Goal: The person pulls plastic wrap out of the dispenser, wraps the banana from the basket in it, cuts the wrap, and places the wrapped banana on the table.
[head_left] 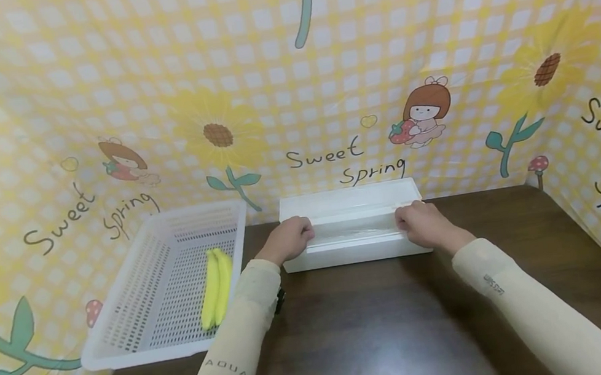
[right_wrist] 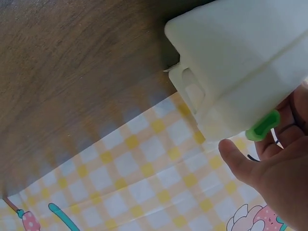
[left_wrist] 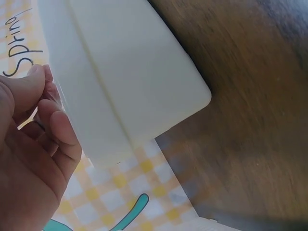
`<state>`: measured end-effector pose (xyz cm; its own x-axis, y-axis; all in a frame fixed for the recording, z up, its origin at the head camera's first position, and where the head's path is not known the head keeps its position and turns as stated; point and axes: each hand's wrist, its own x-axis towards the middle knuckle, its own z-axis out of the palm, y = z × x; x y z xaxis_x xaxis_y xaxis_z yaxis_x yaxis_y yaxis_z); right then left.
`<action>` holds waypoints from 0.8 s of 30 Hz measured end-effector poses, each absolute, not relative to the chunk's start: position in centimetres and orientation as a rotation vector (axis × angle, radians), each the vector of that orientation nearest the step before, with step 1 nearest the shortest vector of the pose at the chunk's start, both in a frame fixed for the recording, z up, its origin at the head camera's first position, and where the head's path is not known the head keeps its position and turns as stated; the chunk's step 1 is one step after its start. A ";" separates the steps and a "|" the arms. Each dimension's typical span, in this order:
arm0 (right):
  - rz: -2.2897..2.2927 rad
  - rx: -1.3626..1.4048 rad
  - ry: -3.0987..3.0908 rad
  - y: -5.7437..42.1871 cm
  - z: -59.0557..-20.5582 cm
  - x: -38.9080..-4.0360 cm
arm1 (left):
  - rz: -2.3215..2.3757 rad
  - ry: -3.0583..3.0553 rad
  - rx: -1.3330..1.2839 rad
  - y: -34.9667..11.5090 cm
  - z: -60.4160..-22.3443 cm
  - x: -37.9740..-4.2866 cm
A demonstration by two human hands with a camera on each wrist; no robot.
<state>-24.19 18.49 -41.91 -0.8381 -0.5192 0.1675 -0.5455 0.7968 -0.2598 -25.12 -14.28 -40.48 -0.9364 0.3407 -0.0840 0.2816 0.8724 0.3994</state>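
A long white cling film box (head_left: 358,252) stands near the back of the table with its lid (head_left: 349,199) raised. A sheet of clear plastic film (head_left: 355,229) stretches across its opening, between both hands. The left hand (head_left: 289,238) pinches the film at the left end; in the left wrist view, thumb and fingers (left_wrist: 60,127) meet on crumpled film (left_wrist: 52,91) beside the box. The right hand (head_left: 424,226) has its fingers curled at the film's right end. Beside those fingers, the right wrist view shows a green plastic piece (right_wrist: 263,126) at the box's edge; the film's grip is hidden there.
A white perforated basket (head_left: 142,311) stands on the left, with two yellow bananas (head_left: 217,286) along its right side. The dark wooden table (head_left: 362,335) reaches back to a yellow checked cloth (head_left: 289,90) that hangs behind and at the sides.
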 end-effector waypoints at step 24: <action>0.400 0.922 -3.038 15.1 -40.7 -25.6 | 0.491 2.996 0.460 -14.1 -40.7 -26.3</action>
